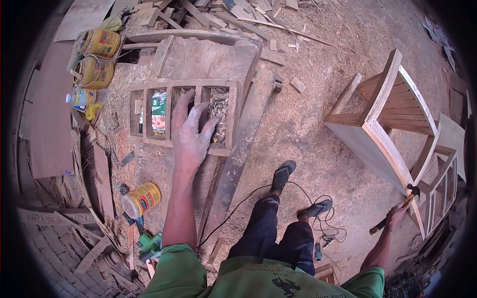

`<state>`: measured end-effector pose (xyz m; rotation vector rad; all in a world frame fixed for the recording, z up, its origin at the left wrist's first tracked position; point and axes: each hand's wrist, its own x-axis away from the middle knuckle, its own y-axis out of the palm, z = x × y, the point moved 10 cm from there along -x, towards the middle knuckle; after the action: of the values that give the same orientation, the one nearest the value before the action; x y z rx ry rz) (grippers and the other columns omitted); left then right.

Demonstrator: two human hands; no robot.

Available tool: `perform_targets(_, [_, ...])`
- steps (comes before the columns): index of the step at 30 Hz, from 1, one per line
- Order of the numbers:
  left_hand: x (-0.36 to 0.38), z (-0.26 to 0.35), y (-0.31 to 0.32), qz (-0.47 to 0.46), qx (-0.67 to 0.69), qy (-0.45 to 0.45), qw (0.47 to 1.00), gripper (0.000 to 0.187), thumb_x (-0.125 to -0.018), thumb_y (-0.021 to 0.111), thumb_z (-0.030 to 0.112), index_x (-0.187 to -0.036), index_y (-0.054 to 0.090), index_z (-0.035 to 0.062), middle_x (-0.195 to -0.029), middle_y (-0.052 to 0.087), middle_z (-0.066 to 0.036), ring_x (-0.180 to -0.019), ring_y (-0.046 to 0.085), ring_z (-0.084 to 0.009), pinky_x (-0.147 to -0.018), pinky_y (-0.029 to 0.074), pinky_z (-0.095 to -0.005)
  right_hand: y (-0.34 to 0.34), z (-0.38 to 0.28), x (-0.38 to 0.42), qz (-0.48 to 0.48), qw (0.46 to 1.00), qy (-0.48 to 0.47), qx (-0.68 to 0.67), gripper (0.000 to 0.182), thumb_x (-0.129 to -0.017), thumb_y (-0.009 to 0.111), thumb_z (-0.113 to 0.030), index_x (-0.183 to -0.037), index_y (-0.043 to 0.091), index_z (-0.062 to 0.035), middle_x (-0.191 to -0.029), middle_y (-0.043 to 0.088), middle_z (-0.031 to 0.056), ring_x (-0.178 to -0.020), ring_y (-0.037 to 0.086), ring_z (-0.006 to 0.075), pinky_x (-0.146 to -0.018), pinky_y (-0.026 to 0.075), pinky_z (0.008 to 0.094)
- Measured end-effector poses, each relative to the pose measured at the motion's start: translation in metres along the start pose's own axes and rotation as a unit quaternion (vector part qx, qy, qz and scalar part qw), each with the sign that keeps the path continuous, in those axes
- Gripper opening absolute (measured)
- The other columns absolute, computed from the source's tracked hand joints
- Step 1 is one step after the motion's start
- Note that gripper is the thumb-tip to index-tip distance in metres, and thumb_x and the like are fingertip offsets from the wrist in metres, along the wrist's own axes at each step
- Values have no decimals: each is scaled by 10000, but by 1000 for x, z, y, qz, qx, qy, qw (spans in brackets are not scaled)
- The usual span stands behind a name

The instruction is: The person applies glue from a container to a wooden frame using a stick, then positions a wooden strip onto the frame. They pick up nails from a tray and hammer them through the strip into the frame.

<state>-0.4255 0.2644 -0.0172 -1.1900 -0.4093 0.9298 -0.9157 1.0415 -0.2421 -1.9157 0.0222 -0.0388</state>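
My left hand [191, 131] is over a wooden compartment box [202, 83], its fingers spread and the tips reaching into the right-hand compartments. I cannot see anything held in it. The compartment at the right end holds a heap of small nails or screws [218, 111], partly covered by my fingers. Left of my hand, another compartment contains a green and white packet [158, 111]. Out to the right, my right hand [396, 217] is closed around the handle of a hammer [413, 189], whose dark head points up beside a wooden chair frame [390, 149].
The box rests on a rough wooden workbench [206, 57]. Yellow tubs [102, 43] and a plastic bottle [87, 97] stand at left, another yellow tub [143, 199] nearer me. A green power tool [149, 244] lies below it. A cable [238, 203] winds around my feet. Wood offcuts [213, 20] lie beyond the bench.
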Motion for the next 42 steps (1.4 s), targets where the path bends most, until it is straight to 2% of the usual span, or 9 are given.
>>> perform_targets(4, [5, -6, -14, 21, 73, -38, 996, 409, -897, 853, 133, -1272, 735, 18, -1207, 676, -105, -1122, 637, -232, -1005, 517, -361, 7, 1, 4, -7, 994, 41, -101, 644, -1106, 480, -207, -1720, 290, -239, -660, 527, 66, -500, 524, 178, -455, 439, 368])
perform_targets(11, [16, -30, 3, 12, 259, -188, 947, 271, -1058, 654, 82, -1300, 722, -18, -1001, 725, -34, -896, 636, -95, -832, 516, -249, -5, -15, 9, 29, 999, 12, 5, 614, -1111, 507, -218, -1702, 338, -219, -801, 608, 136, -566, 569, 231, -525, 468, 425])
perform_targets(16, [25, 6, -8, 18, 119, -138, 983, 292, -1093, 547, 41, -1332, 700, -28, -1101, 762, -95, -1061, 693, -163, -997, 523, -307, -12, -25, 19, 38, 999, -19, 19, 608, -1137, 490, -302, -1713, 306, -238, -1031, 716, 288, -745, 665, 422, -695, 525, 521])
perform_targets(19, [37, -8, 3, 23, 199, -191, 961, 263, -1053, 598, 30, -1276, 735, 4, -1124, 761, -151, -1078, 732, -241, -1004, 542, -358, -15, -28, 22, 39, 999, -20, 13, 600, -1144, 475, -287, -1717, 301, -230, -1063, 702, 268, -723, 659, 358, -674, 519, 494])
perform_targets(22, [32, 21, -3, -7, -9, -22, 1000, 246, -989, 657, 17, -1205, 774, 35, -1223, 726, -171, -1164, 693, -311, -1057, 518, -405, -9, -25, 29, -26, 996, 72, -39, 593, -1149, 471, -277, -1717, 308, -224, -1096, 681, 245, -683, 628, 287, -647, 511, 457])
perform_targets(25, [30, 27, -3, -5, -82, -39, 996, 246, -939, 691, 13, -1157, 796, 59, -1323, 676, -187, -1253, 633, -363, -1092, 491, -426, -12, -29, 37, 45, 995, 49, -77, 596, -1144, 489, -252, -1715, 321, -276, -831, 609, 135, -541, 487, 195, -535, 452, 400])
perform_targets(30, [16, 33, 10, 16, -200, 30, 979, 273, -857, 849, 190, -1127, 833, 155, -1582, 519, -147, -1462, 430, -437, -1226, 361, -552, -10, -21, 32, 73, 991, -31, -112, 591, -1146, 480, -256, -1713, 324, -306, -775, 603, 127, -517, 496, 185, -522, 450, 404])
perform_targets(37, [4, -12, 13, -2, -90, -27, 996, 187, -923, 798, 184, -1087, 842, 106, -1522, 584, -155, -1419, 470, -400, -1207, 373, -488, -7, -14, 38, 6, 987, 75, -142, 589, -1148, 484, -267, -1711, 325, -336, -657, 501, 68, -479, 455, 151, -474, 410, 378])
perform_targets(42, [17, -25, 4, 26, 25, -91, 995, 215, -968, 793, 186, -1087, 815, 9, -1307, 672, -125, -1165, 647, -252, -1007, 507, -373, -3, -10, 39, 21, 984, 77, -159, 585, -1152, 484, -282, -1709, 321, -357, -613, 459, 37, -463, 441, 134, -453, 393, 358])
